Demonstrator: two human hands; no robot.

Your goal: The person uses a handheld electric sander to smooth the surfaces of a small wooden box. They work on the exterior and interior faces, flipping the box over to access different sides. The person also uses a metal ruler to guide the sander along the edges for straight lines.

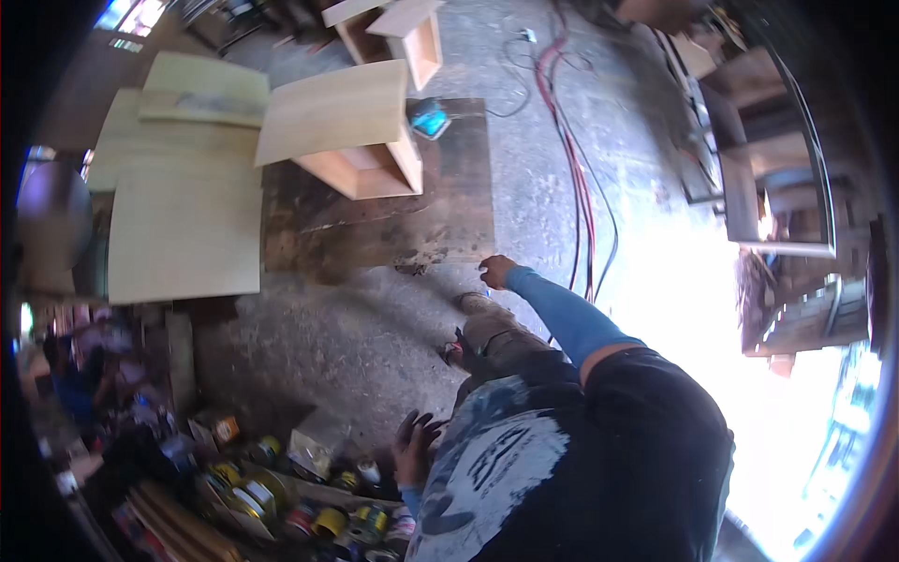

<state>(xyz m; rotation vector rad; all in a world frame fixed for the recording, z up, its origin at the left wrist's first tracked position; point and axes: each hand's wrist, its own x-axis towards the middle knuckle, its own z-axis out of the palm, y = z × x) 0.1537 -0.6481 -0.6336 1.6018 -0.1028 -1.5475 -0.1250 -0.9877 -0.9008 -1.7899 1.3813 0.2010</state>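
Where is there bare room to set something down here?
The dark board looks bare between the wooden box and the right hand; so does the floor between that board and the left hand. Containers crowd the lower left.

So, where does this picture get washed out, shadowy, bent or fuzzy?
In the head view, glare bleaches the floor right of the cables; soft shadows fall left of the right hand; the cabinet's outer edge bows near the dark rim; lower-left clutter looks soft.
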